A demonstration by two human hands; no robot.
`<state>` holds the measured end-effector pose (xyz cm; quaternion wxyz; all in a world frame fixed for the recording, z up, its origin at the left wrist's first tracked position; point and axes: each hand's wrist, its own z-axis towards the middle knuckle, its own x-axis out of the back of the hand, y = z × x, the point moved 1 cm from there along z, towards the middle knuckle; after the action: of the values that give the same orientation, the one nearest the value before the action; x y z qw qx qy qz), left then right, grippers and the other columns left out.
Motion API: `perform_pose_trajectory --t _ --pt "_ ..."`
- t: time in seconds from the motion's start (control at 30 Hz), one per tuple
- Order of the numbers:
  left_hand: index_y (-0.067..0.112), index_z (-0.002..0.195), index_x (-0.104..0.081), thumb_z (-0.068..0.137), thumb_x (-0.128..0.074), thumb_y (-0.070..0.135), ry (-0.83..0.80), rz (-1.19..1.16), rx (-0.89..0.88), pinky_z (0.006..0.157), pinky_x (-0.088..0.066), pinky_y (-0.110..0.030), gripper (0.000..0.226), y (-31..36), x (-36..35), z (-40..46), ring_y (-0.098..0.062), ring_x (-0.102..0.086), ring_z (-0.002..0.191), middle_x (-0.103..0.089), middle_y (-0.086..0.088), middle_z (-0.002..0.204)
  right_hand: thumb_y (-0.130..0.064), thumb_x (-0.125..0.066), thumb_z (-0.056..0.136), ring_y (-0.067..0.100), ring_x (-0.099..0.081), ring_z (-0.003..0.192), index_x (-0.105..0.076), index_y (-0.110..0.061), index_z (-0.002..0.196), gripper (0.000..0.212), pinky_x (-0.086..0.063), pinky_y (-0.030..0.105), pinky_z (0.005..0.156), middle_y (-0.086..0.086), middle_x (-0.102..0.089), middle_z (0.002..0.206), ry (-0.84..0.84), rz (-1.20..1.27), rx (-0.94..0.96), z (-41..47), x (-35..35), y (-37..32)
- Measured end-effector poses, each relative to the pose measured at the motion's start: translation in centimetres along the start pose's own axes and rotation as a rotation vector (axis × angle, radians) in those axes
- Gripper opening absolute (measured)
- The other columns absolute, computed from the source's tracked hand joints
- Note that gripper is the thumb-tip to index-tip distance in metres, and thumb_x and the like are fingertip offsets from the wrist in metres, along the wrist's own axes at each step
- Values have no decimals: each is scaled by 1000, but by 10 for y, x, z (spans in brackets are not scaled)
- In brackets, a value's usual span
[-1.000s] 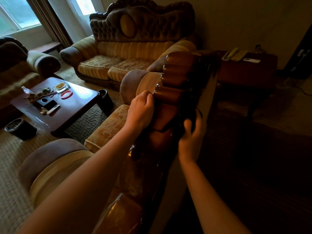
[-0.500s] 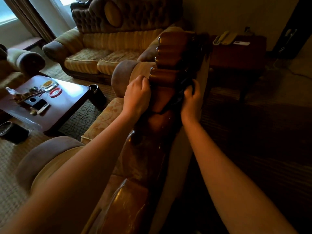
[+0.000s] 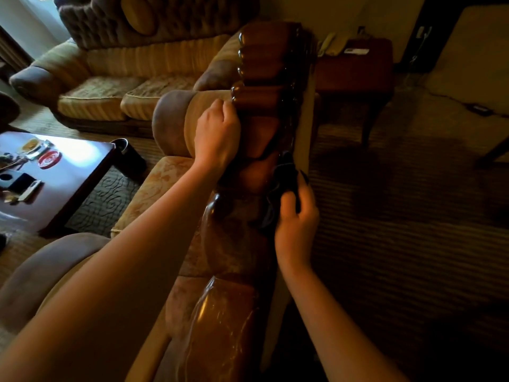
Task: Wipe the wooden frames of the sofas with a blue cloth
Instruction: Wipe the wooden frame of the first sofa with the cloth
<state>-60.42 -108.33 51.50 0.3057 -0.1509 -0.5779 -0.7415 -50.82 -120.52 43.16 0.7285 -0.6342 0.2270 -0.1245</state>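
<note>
Right hand [image 3: 296, 216], centre-right of frame, is bunched around a dark cloth [image 3: 283, 177] and presses it against the back edge of the wooden frame [image 3: 261, 64] that runs up the middle of the picture. Cloth colour reads almost black in this light, so you can't confirm blue from here. Left hand [image 3: 217, 139], just left of centre, has its fingers curled over the front edge of the same frame beside the padded armrest [image 3: 176, 119]; it looks like a steadying hold, nothing else in it.

How to do this step well, as a judgement:
- Keep your left hand braced where it is so the chair doesn't rock while you rub.
- Follow the carved ridges toward the top of the frame; work the cloth into each groove rather than skimming the high spots.
- Refold the cloth if it slips out of your fingers; part of it hangs loose below your thumb.
- Wood nearest the bottom of the picture shows smears and glare, so go over it too.
- Stay off the fabric cushions.

1 more sofa [image 3: 110, 78] sits upper left, well apart, its frame not yet reached. Coffee table [image 3: 91, 172] with small items sits at left.
</note>
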Motion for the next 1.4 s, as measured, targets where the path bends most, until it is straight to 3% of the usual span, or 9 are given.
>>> perform_pose_trajectory --t 0.07,0.17,0.23,0.43,0.63,0.73,0.9,1.2,1.4 --pt "10 102 -58 101 -29 24 -11 11 -3 92 -40 -33 32 -1 0 0 -15 -53 105 -57 -1 102 -12 -43 93 3 -55 104 -54 -13 131 39 -44 8 81 -3 -58 119 -1 -39 -2 -3 0 -3" --pt "11 99 -56 100 -29 24 -4 17 -33 91 -41 -33 30 -3 1 0 -16 -53 102 -57 -3 102 -13 -43 95 -9 -52 100 -51 -14 134 39 -40 2 80 -2 -54 124 11 -141 70 16 -8 -16" --pt "12 96 -54 100 -31 24 47 43 -55 84 -39 -29 26 -3 3 -1 -13 -51 94 -55 -2 98 -10 -44 96 1 -46 118 -50 -14 134 39 -34 -1 87 3 -48 136 4 -265 183 42 -19 -30" --pt "8 107 -56 95 -37 17 200 -147 39 86 -42 -27 23 -7 14 -1 -10 -50 96 -56 -4 106 -6 -48 87 31 -43 129 -61 -6 123 38 -40 45 105 16 -50 135 -101 -596 494 73 -40 -47" --pt "16 98 -52 94 -37 17 131 -300 138 92 -46 -34 16 -32 28 -22 -19 -53 104 -58 -10 112 -10 -51 83 31 -47 125 -66 -11 114 35 -38 52 103 11 -58 128 -148 -873 799 -2 -33 -32" --pt "12 106 -55 95 -36 17 61 -259 107 78 -43 -20 22 -44 36 -39 -16 -53 101 -57 -9 112 -10 -52 83 30 -47 125 -66 -12 114 34 -37 53 104 11 -58 128 -153 -913 807 -19 -30 -29" --pt "9 114 -55 95 -38 18 -96 -231 126 87 -46 -31 27 -67 46 -61 -16 -53 103 -56 -4 112 -2 -64 77 33 -49 124 -67 -10 113 37 -36 55 104 12 -60 124 -194 -1049 789 -5 -43 -42" --pt "14 97 -56 94 -44 14 -298 -261 281 70 -49 -28 12 -92 64 -47 -16 -58 84 -59 -2 88 -14 -40 96 22 -38 131 -64 -16 117 31 -17 46 112 2 -53 131 -261 -1499 727 21 -112 -58" --pt "7 116 -57 93 -51 14 -356 -267 426 68 -48 -24 25 -120 62 -16 -17 -59 92 -61 -11 106 -16 -36 97 32 -40 126 -56 -12 127 36 -21 52 110 9 -53 129 -353 -1963 655 41 -150 -57"
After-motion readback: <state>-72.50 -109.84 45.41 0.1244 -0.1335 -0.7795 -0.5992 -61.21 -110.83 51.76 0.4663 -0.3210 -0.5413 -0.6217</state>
